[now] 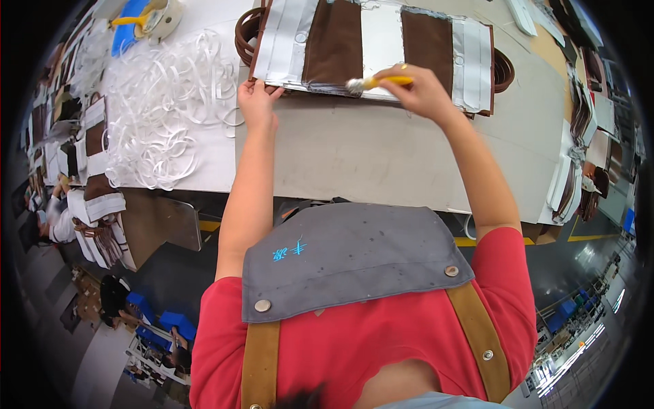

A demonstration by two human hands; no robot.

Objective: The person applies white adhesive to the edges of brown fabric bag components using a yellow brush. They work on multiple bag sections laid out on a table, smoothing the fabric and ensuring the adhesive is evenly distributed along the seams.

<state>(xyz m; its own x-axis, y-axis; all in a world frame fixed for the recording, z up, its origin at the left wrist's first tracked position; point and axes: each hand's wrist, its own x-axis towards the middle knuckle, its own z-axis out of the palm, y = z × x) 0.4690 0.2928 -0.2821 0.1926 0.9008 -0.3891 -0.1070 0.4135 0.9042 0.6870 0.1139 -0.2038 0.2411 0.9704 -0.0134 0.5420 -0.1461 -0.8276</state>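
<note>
A flat brown and white bag panel (pixel 371 44) lies on the grey work mat (pixel 381 150) at the far side of the table. My left hand (pixel 257 102) presses down on its near left corner. My right hand (pixel 419 88) holds a yellow-handled brush (pixel 378 83) whose pale bristles touch the panel's near edge, about at its middle. Brown curved handles (pixel 246 34) stick out from the panel's left and right ends.
A heap of loose white strips (pixel 163 102) covers the table to the left. A blue and yellow tool (pixel 146 20) lies at the far left corner. Stacks of similar brown and white pieces (pixel 95 198) line the left and right (pixel 579 157) edges.
</note>
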